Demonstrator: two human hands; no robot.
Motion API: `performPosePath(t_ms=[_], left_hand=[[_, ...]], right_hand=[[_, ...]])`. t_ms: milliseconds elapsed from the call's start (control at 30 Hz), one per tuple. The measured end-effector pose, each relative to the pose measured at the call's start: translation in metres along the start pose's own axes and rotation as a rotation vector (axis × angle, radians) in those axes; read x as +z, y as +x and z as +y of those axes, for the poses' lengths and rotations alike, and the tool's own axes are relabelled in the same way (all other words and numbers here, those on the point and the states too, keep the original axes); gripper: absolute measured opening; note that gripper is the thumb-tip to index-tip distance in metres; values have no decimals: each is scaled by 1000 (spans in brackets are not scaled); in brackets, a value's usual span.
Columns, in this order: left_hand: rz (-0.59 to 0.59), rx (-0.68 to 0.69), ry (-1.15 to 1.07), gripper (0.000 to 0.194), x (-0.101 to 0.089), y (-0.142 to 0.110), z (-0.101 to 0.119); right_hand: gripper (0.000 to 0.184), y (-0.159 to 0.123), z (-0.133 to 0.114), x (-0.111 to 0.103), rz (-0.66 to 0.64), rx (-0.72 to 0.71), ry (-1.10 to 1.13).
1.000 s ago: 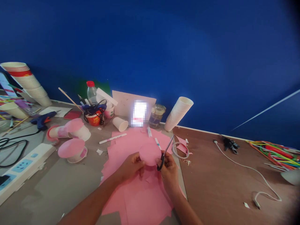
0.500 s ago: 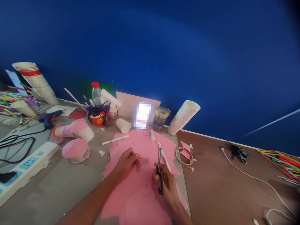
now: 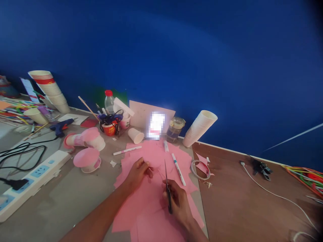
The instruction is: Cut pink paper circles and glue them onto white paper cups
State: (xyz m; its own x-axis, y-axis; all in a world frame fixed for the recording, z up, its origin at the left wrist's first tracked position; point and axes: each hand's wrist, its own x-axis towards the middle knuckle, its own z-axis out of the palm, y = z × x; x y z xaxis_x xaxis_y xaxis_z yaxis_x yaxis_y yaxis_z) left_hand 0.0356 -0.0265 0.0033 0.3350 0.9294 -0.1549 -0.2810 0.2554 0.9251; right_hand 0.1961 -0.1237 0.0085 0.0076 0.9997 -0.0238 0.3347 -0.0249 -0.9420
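Pink paper sheets (image 3: pixel 141 215) lie overlapping in front of me. My right hand (image 3: pixel 178 200) is closed round the black handles of a pair of scissors (image 3: pixel 167 188), whose thin blades point away from me over the pink sheets. My left hand (image 3: pixel 138 173) is closed, thumb and fingers pinching a piece of pink paper (image 3: pixel 151 158); its outline blends into the sheets underneath. A capped marker (image 3: pixel 178 169) lies just right of the scissors. Another marker (image 3: pixel 127 150) lies beyond my left hand, near the sheets' far left edge.
A power strip (image 3: pixel 35 181), a glue gun (image 3: pixel 60 127) and pink-covered paper cups (image 3: pixel 87 159) are on the left. At the back stand a bright blurred screen (image 3: pixel 155 126), a glass jar (image 3: pixel 176 129) and a leaning cup stack (image 3: pixel 200 127). A tape roll (image 3: pixel 200 169) lies right.
The view has turned slightly left, shifting everything rightward. My right hand has tilted the scissors, swinging their tips left toward my left hand. The left hand keeps its pinch.
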Motion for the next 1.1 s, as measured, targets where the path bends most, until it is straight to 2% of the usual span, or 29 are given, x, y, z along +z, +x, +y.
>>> performPosePath(t_ms=[133, 733, 1100], left_hand=[[-16, 29, -14, 25, 1, 0, -3], [-78, -25, -55, 23, 12, -2, -4], [-85, -44, -41, 23, 15, -6, 0]], right_hand=[[38, -1, 0, 1, -33, 6, -2], [31, 1, 1, -2, -113, 16, -98], [31, 2, 9, -1, -106, -9, -85]])
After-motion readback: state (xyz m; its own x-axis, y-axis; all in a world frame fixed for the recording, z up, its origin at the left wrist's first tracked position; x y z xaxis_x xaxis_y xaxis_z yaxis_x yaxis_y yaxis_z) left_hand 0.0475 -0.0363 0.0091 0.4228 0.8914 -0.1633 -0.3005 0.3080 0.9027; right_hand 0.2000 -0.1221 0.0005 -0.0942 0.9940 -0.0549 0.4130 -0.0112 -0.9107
